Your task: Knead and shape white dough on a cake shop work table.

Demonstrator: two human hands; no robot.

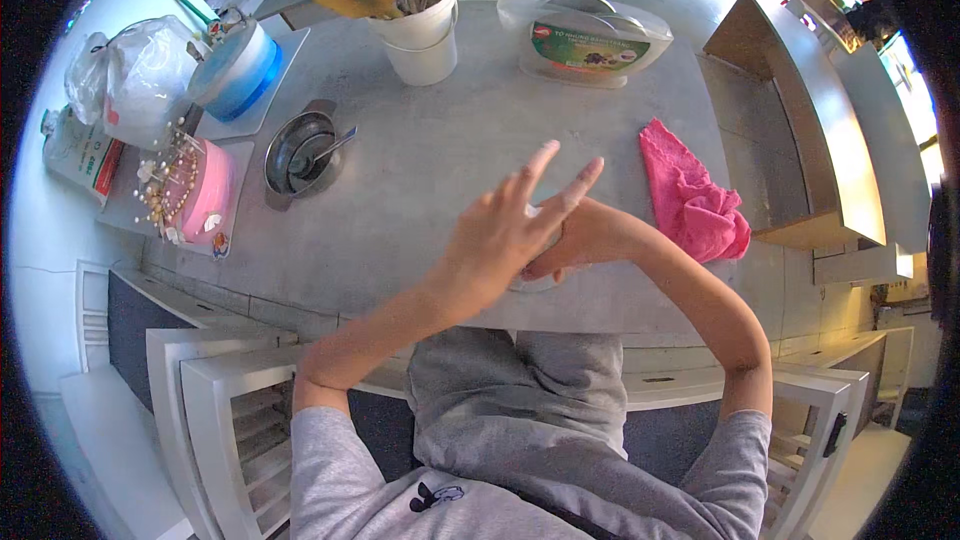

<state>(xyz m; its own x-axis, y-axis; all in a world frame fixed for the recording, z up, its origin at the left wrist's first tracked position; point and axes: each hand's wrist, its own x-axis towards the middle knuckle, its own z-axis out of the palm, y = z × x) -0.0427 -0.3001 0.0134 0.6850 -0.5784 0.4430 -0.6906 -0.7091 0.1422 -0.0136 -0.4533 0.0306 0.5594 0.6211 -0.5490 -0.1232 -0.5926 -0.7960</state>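
My left hand [499,229] is over the near middle of the table, back facing up. Two of its fingers stretch forward and apart, and their tips look whitish. My right hand [596,229] meets it from the right, wrist bent, its fingers partly hidden behind the left hand. A clear container [536,285] shows in part beneath the hands, close to the table. A small white bit [532,210] is visible at the left fingers. What the palms hold is hidden.
On the grey table [450,135] are a pink cloth [694,202], a dark metal bowl [300,157] with a spoon, a white utensil bucket [420,45], a labelled plastic container [592,45], a decorated pink cake [206,191] and a blue-and-white cake [244,79]. Plastic bags [146,79] crowd the left edge.
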